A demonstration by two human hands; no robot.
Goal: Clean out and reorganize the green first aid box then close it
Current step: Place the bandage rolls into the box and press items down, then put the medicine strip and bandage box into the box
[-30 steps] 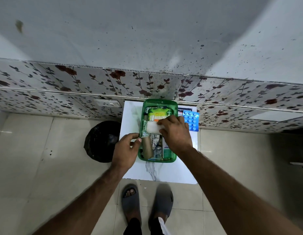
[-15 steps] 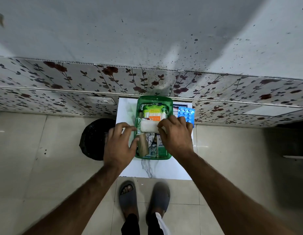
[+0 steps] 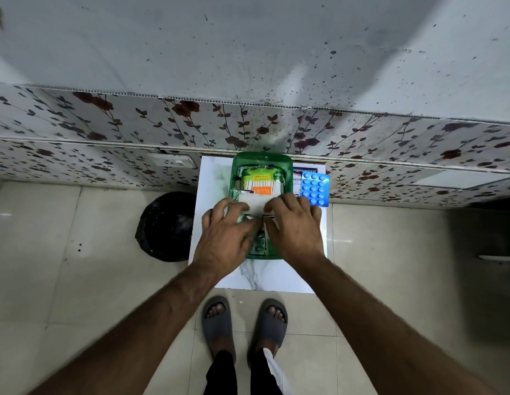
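Observation:
The open green first aid box (image 3: pixel 262 160) lies on a small white marble table (image 3: pixel 212 181) against the wall. A cotton-bud pack (image 3: pixel 261 181) fills its far end, and a white roll (image 3: pixel 255 202) lies across its middle. My left hand (image 3: pixel 225 238) and my right hand (image 3: pixel 295 228) both rest over the near half of the box. Their fingertips touch the white roll from either side. The hands hide most of the items in the near half; a few foil strips (image 3: pixel 259 243) show between them.
A Hansaplast box (image 3: pixel 299 175) and a blue pill blister (image 3: pixel 315 188) lie on the table right of the green box. A black bin bag (image 3: pixel 167 226) stands on the floor to the left. My sandalled feet (image 3: pixel 245 323) are under the table's near edge.
My left hand has moved from the box's left rim to over the box and onto the white roll. My right hand stays on the roll.

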